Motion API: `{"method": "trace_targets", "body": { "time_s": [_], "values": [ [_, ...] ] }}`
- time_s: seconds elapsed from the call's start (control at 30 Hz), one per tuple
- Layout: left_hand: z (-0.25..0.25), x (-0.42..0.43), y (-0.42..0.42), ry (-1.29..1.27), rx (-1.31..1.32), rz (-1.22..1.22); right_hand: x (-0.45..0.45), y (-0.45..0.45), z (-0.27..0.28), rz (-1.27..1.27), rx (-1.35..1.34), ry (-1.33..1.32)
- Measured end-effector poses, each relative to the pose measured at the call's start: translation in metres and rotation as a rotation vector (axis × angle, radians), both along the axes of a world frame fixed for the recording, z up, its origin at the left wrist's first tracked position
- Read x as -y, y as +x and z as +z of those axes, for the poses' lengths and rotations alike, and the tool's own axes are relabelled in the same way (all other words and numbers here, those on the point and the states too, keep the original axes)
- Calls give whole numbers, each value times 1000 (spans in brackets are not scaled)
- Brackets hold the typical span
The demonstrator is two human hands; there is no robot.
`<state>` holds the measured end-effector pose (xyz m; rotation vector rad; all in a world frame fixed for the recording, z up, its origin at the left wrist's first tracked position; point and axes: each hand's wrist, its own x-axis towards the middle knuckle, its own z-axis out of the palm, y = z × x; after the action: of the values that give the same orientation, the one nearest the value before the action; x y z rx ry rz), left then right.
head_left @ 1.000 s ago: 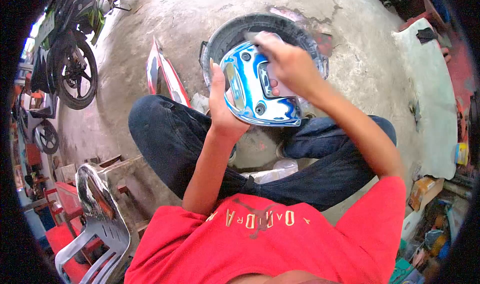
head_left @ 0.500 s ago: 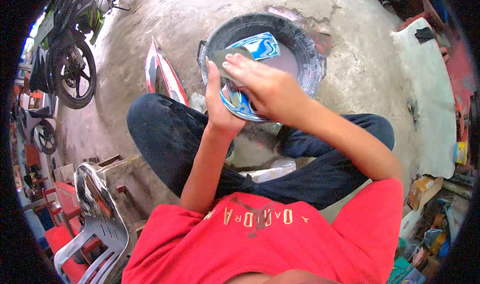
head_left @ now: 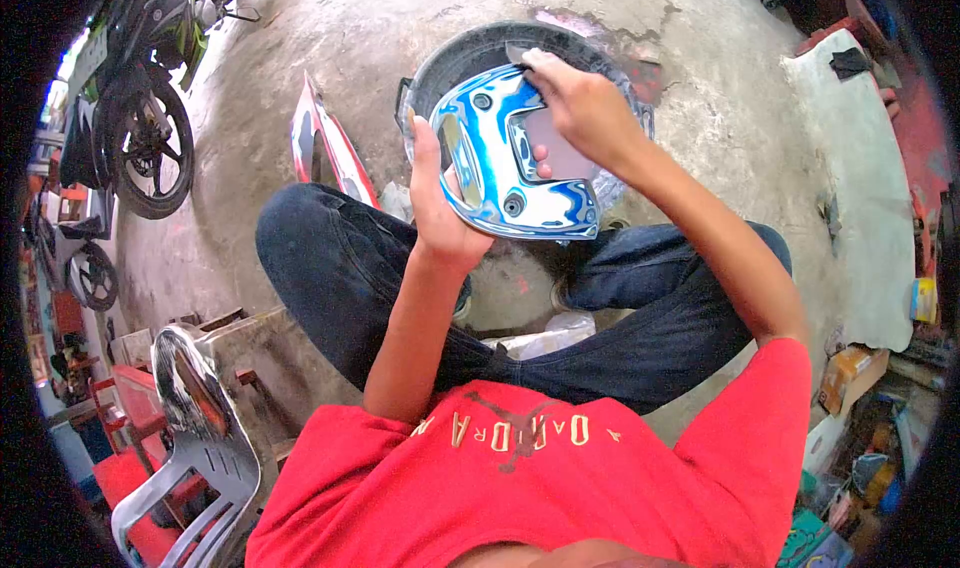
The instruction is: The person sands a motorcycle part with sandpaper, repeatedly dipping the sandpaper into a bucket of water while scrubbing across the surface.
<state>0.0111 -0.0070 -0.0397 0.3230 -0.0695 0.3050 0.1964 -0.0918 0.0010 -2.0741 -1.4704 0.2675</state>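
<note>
My left hand [head_left: 440, 203] grips a glossy blue-and-white motorcycle body panel [head_left: 490, 158] by its left side, with fingertips showing through the panel's cut-out. The panel has a curved shape and two round holes, and it is held tilted above a black basin [head_left: 465, 53]. My right hand [head_left: 590, 113] is at the panel's far edge, its fingers closed on a grey sheet of sandpaper [head_left: 520, 55] that sticks out past the fingertips. Cloudy liquid [head_left: 555, 143] shows in the basin through the cut-out. Part of the basin is hidden behind the panel and my hands.
A red-and-white pointed panel [head_left: 335, 148] lies on the concrete floor left of the basin. Parked motorcycles [head_left: 150, 138] stand at the far left, and a grey plastic chair [head_left: 205, 448] is near left. A long pale panel [head_left: 855, 198] lies at the right, near a cardboard box [head_left: 850, 378].
My right hand has moved away to the right, from across the panel to its far edge, with the sandpaper. The panel has turned so its patterned face shows. My left hand keeps its hold.
</note>
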Motion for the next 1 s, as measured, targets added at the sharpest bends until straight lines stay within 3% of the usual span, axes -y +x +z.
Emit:
{"method": "trace_targets", "body": {
  "time_s": [0.1,0.2,0.27,0.4,0.43,0.53,0.57,0.67,0.7,0.73,0.83,0.93,1.0],
  "values": [
    [24,11,7,-22,-262,255,7,-45,-18,174,219,321],
    [11,3,6,-34,-323,339,13,-57,-9,339,148,426],
    [20,7,7,-33,-304,341,6,-39,-25,192,130,382],
    [6,-4,2,69,-253,547,19,-79,-20,325,79,393],
    [5,-8,-2,125,-160,449,20,-76,-18,391,114,379],
    [16,-6,6,61,-332,789,12,-45,-35,282,140,331],
    [22,-2,4,66,-295,720,9,-38,-39,146,-51,249],
    [25,-1,7,81,-317,867,12,-62,-30,255,162,312],
    [19,-6,0,61,-198,705,15,-76,-21,314,172,335],
    [14,-7,0,63,-197,735,16,-83,-16,379,179,377],
    [20,-4,4,50,-271,887,6,-49,-29,284,125,363],
    [10,-7,1,45,-205,794,5,-44,-29,183,170,295],
    [6,-9,-2,55,-203,785,14,-77,-22,318,149,330]
  ]
}}
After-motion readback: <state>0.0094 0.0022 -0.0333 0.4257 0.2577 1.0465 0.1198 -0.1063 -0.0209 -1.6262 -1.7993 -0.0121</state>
